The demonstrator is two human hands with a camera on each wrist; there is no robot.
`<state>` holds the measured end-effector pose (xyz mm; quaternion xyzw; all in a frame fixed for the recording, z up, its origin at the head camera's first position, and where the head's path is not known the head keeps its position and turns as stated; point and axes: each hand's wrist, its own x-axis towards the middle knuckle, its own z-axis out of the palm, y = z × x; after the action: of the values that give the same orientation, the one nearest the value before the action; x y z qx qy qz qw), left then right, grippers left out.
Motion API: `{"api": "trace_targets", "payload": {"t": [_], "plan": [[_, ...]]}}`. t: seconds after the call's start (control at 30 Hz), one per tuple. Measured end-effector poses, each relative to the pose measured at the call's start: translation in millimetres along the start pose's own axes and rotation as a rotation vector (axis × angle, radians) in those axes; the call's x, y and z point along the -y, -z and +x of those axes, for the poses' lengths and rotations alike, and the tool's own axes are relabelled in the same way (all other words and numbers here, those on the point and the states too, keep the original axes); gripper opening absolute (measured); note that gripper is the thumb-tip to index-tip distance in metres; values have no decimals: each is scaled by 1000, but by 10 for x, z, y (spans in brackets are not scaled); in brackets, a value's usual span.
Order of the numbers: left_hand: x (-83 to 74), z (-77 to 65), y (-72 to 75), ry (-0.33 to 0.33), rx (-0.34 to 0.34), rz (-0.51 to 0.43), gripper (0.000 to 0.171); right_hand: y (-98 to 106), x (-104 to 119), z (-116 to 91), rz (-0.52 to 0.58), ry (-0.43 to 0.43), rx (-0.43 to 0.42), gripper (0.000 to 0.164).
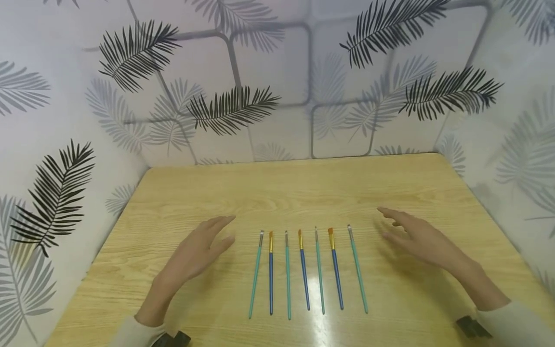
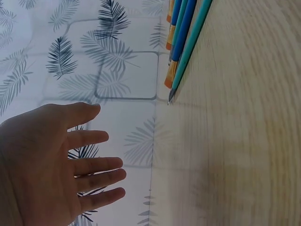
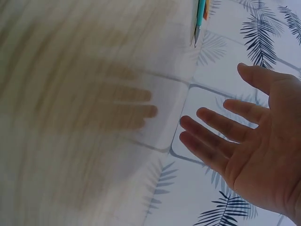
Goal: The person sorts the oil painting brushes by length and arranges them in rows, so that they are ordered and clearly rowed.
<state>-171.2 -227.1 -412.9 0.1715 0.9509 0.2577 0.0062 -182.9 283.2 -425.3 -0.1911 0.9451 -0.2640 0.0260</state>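
Note:
Several slim paintbrushes lie side by side on the wooden table, bristles toward the wall, green handles alternating with blue. At the left end is a green paintbrush (image 1: 256, 277); beside it lies a blue paintbrush (image 1: 271, 279) with orange bristles. Another green paintbrush (image 1: 358, 272) ends the row on the right. My left hand (image 1: 192, 253) hovers left of the row, fingers extended, holding nothing; the left wrist view shows its spread palm. To the right of the row my right hand (image 1: 422, 238) is held above the table, its fingers straight and apart, touching no brush.
The light wood table (image 1: 295, 193) reaches back to a wall (image 1: 277, 130) covered in leaf-patterned paper, which also runs along both sides. A bright glare spot falls on the tabletop near the front middle. Dark straps (image 1: 473, 326) sit at both wrists.

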Motion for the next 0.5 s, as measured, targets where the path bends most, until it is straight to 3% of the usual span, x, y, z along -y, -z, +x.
{"api": "trace_targets", "payload": {"t": [0.2,0.5], "plan": [[-93,-33,-10,26,44,-66,58,-85,116,54,134,37,15,56],[-267,-4,-100,27,98,-76,50,-219,289,124,182,84,21,50]]}}
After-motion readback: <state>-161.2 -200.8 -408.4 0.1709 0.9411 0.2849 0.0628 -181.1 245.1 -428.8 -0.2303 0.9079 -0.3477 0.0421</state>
